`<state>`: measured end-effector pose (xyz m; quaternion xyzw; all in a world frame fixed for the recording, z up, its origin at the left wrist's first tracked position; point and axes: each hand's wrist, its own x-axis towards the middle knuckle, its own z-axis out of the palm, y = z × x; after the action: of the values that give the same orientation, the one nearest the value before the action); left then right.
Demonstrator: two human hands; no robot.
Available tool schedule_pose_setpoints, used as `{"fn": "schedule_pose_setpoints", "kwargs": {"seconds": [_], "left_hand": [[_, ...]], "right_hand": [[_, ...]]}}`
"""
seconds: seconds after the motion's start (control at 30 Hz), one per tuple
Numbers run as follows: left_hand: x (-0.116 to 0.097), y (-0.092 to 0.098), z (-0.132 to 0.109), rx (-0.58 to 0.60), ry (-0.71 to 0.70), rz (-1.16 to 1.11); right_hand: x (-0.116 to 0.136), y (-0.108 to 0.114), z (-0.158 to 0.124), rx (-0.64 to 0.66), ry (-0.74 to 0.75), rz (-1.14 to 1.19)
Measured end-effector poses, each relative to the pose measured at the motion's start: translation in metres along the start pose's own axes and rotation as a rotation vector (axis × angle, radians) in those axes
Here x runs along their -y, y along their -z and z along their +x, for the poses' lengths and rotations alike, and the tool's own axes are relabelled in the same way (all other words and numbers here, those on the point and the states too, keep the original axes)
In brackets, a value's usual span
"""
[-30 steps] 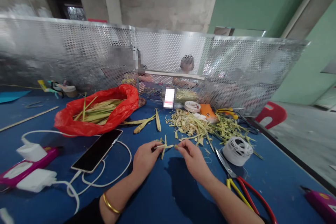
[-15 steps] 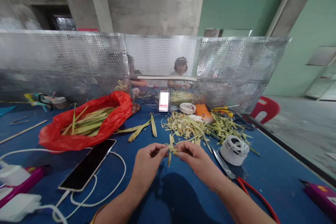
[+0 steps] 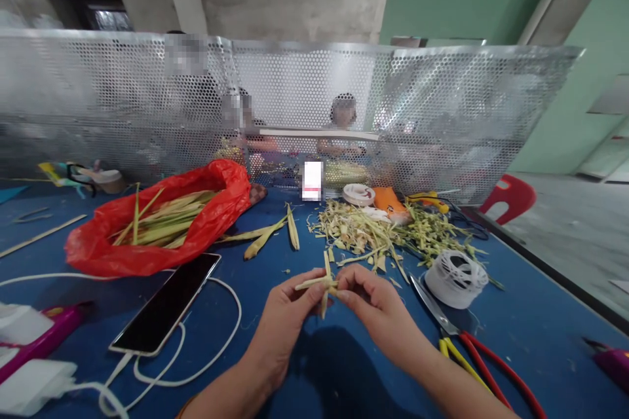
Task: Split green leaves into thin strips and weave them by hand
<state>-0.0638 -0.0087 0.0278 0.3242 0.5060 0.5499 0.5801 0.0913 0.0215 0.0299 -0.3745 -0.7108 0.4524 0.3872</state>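
Note:
Between my two hands is a small cross-shaped piece of folded, pale green-yellow leaf strips (image 3: 327,266), with ends sticking out up, down and to the left. My left hand (image 3: 289,304) pinches it at the centre, thumb on top. From the other side my right hand (image 3: 368,298) grips its right part between thumb and fingers. The fingertips partly cover where the strips cross. Beyond the hands lie loose dry leaves (image 3: 293,228) and a heap of leaf scraps (image 3: 356,232). Scissors (image 3: 432,304) with red and yellow handles rest right of my right hand.
A red plastic bag (image 3: 147,265) of long leaves stands at left, with a phone (image 3: 167,304) and white cable before it. At right is a white spool (image 3: 456,280). A perforated metal screen (image 3: 304,91) closes the table's back; people sit behind it.
The leaf piece has turned in my fingers, and a strip now points left over my left thumb. My view has tilted down slightly. Another person now shows behind the screen at left.

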Motion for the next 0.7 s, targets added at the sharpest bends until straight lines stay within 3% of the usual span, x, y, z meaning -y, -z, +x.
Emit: {"fn": "schedule_pose_setpoints", "kwargs": {"seconds": [0.13, 0.3, 0.53, 0.7], "left_hand": [[0.0032, 0.0006, -0.0005, -0.009, 0.038, -0.050], [0.0019, 0.0016, -0.0007, 0.091, 0.071, -0.074], [0.0024, 0.0003, -0.0012, 0.082, 0.141, -0.052], [0.0045, -0.0032, -0.0042, 0.124, 0.146, -0.040]], "right_hand": [[0.0008, -0.0008, -0.0026, 0.009, 0.027, -0.062], [0.0029, -0.0003, -0.0017, 0.024, 0.055, -0.081], [0.0020, 0.0019, -0.0032, -0.179, 0.076, -0.114], [0.0005, -0.0014, -0.0029, -0.141, 0.014, -0.106]]}}
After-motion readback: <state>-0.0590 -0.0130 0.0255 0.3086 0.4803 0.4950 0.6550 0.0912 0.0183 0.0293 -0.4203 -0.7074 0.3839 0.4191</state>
